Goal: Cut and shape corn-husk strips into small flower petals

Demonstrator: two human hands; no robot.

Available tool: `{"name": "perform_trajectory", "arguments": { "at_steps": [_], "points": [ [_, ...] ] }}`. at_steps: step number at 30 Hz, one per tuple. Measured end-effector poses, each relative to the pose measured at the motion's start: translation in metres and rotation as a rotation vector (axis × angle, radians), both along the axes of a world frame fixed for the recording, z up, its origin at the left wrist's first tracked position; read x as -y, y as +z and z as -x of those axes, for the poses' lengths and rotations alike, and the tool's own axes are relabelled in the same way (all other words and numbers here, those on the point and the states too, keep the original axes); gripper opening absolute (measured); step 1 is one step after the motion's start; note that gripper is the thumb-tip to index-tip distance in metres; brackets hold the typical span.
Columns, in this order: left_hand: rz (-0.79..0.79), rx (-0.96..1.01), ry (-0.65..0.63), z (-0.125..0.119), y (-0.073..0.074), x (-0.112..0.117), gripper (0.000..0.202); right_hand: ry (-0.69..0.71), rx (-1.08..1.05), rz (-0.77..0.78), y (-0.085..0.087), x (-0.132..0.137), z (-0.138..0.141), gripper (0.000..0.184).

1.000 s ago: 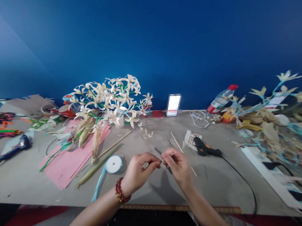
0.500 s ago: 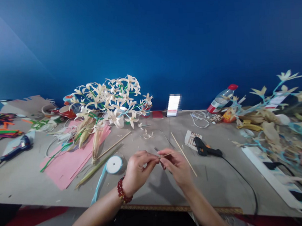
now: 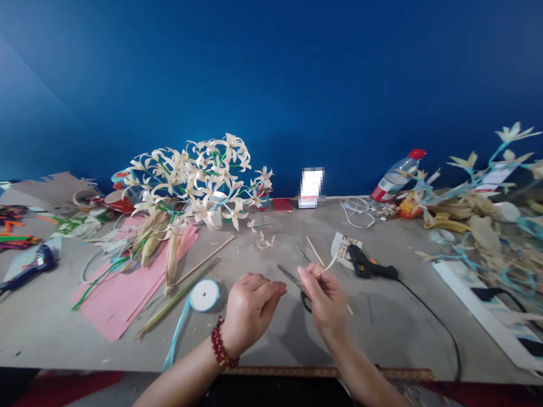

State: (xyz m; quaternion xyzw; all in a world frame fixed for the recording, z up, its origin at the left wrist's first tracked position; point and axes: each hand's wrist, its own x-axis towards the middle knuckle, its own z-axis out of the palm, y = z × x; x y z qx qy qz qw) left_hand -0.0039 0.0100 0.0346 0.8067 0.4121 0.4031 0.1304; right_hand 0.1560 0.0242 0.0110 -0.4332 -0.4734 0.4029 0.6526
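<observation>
My right hand (image 3: 324,297) is closed, thumb against fingers, on a thin pale husk strip (image 3: 332,262) whose curved end sticks out up and to the right. My left hand (image 3: 254,306), with a red bead bracelet (image 3: 222,346) at the wrist, has thumb and fingers pressed together in a pinch; anything between the tips is too small to make out. A gap separates the two hands. Between and just beyond them lies a pair of scissors (image 3: 289,275), the handle partly hidden by my right hand. A thin wooden stick (image 3: 314,249) runs behind the right fingers.
Left of my hands sit a ribbon roll (image 3: 204,295), a green husk piece (image 3: 177,300) and pink sheets (image 3: 118,297). White husk flowers (image 3: 216,176) stand behind. A black glue gun (image 3: 368,264) with its cord and a power strip (image 3: 487,314) are on the right; a blue glue gun (image 3: 31,268) is far left.
My hands have come apart from their shared pinch. The right has shifted slightly right with the pale strip, uncovering more of the scissors; the left has stayed nearly in place.
</observation>
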Motion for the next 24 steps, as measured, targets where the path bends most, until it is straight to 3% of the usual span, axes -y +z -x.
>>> {"name": "perform_trajectory", "arguments": {
  "at_steps": [6, 10, 19, 24],
  "points": [
    [-0.060, -0.109, 0.039, 0.006, -0.007, 0.000, 0.016, -0.056, -0.286, 0.126, 0.004, -0.007, -0.008, 0.053],
    [-0.147, -0.161, 0.027, 0.014, -0.013, -0.001, 0.016, 0.048, -0.406, 0.228, 0.005, -0.013, -0.020, 0.058],
    [-0.149, -0.103, 0.024, 0.021, -0.010, 0.000, 0.013, 0.211, -0.147, 0.237, -0.004, -0.005, -0.025, 0.049],
    [-0.135, -0.086, 0.017, 0.021, -0.010, 0.001, 0.013, 0.222, -0.092, 0.220, -0.010, -0.001, -0.028, 0.044]
  ]
}}
